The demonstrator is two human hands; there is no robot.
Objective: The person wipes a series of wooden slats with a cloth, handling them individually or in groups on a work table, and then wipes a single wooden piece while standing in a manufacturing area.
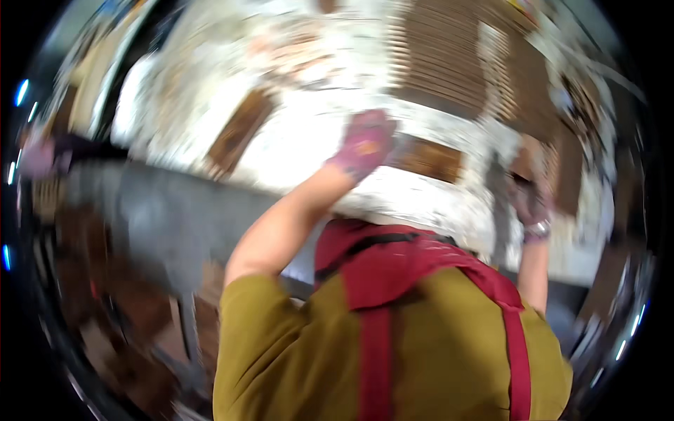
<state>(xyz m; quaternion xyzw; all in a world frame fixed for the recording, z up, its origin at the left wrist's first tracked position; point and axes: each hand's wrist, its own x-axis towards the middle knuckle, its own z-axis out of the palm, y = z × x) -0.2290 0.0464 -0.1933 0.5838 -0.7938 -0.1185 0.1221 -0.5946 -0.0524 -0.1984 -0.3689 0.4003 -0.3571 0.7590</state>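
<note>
My left hand [366, 146], in a pinkish-purple glove, is over the white-dusted worktop [302, 144]. Just right of it lies a brown rectangular block [430, 160] with a darker, glossy-looking face. Motion blur smears the left fingers, so their grip is unclear. Farther right, my right hand [531, 203], gloved alike, reaches up to a small brown piece [522, 165] beside the stacked brown pieces. Whether its fingers close on that piece cannot be made out. Another brown block [242, 130] lies slanted to the left of my left hand.
A large stack of thin brown slabs [442, 59] stands at the back right, with more brown pieces [567, 168] at the right edge. Loose reddish-brown bits [302, 56] lie at the back. Another person's gloved hand [38, 156] and dark sleeve show at far left.
</note>
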